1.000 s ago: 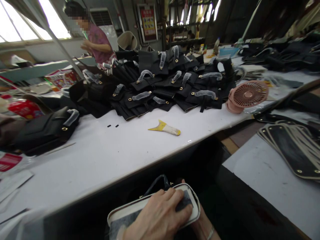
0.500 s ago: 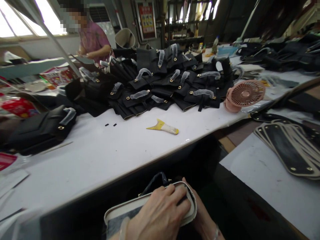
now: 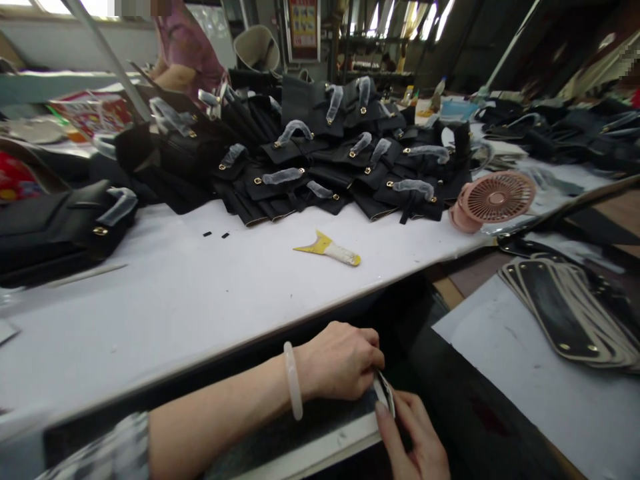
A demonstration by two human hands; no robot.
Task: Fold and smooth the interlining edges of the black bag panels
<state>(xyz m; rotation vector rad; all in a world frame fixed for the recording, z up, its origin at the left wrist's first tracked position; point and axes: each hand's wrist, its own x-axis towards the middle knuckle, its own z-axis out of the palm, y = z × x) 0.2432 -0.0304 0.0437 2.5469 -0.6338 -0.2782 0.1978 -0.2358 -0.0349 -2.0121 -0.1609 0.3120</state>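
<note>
The left hand (image 3: 340,360) has slid to the panel (image 3: 300,433) end, both hands pinching it, right hand (image 3: 415,440) below.

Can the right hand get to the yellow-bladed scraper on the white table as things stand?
Probably yes. The right hand is pinching the end of the flat black-and-cream panel with the left hand, so it must release first. The white table around the yellow-bladed scraper is bare.

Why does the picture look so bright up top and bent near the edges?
In the head view, daylight from the windows blows out the top edge; the wide lens bows the white table and stretches the corners; the left hand and right hand sit in dimmer shade below the table edge, slightly soft.
</note>
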